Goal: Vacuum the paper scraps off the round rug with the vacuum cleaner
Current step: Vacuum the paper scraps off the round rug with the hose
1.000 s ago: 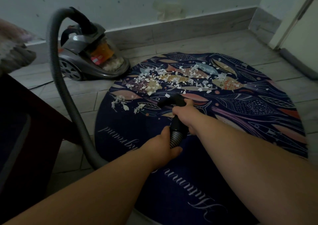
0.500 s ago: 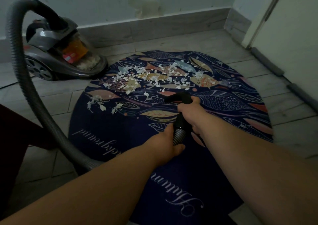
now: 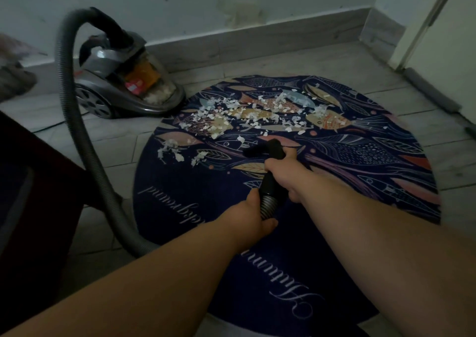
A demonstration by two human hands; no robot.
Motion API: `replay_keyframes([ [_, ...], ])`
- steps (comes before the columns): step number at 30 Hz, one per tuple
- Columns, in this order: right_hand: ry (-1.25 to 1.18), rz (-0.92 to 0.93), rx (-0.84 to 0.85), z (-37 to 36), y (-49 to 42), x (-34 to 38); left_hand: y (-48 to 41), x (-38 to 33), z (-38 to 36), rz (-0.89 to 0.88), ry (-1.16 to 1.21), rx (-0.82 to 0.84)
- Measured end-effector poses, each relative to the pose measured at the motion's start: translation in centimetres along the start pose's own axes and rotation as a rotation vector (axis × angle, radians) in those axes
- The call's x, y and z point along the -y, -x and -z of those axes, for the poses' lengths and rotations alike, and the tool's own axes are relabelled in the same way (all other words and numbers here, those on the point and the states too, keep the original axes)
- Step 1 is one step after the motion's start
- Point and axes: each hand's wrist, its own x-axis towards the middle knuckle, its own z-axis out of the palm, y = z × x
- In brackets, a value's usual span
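Note:
A round dark-blue rug (image 3: pixel 195 202) with fish patterns lies on the tiled floor. White paper scraps (image 3: pixel 247 115) are scattered across its far half, with small clumps (image 3: pixel 171 151) at its left. The grey canister vacuum cleaner (image 3: pixel 123 84) stands at the rug's far left edge. Its grey hose (image 3: pixel 77 120) loops down and round to the black nozzle (image 3: pixel 262 149), which points left just short of the scraps. My right hand (image 3: pixel 286 171) grips the black tube behind the nozzle. My left hand (image 3: pixel 251 216) holds the ribbed hose end below it.
A dark piece of furniture (image 3: pixel 33 207) stands at the left beside the hose. The wall and its grey skirting (image 3: pixel 257 42) run behind the vacuum. A door with a draught stopper (image 3: pixel 432 91) is at the far right.
The view has swung right, then back left. The nozzle and both hands keep nearly the same spot on the rug, just short of the scraps.

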Motion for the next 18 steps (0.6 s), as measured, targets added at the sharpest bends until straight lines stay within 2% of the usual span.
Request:
replay_keyframes([
  [5, 0.080, 0.008, 0.092, -4.5, 0.9, 1.0, 2.1, 3.4, 0.7, 0.095, 0.024, -0.006],
  [9, 0.076, 0.021, 0.103, -6.2, 1.3, 1.4, 2.7, 4.8, 0.9, 0.118, 0.062, -0.022],
  [12, 0.014, 0.004, 0.075, -6.5, 1.3, 1.3, 2.6, 4.8, 1.2, 0.128, 0.081, -0.048],
  [15, -0.147, -0.027, 0.056, -6.7, 1.4, 1.0, 2.5, 5.0, 1.5, 0.132, 0.122, -0.067],
  [18, -0.199, -0.030, 0.106, -7.0, 1.5, 1.0, 2.2, 5.5, 1.7, 0.110, 0.147, -0.084],
])
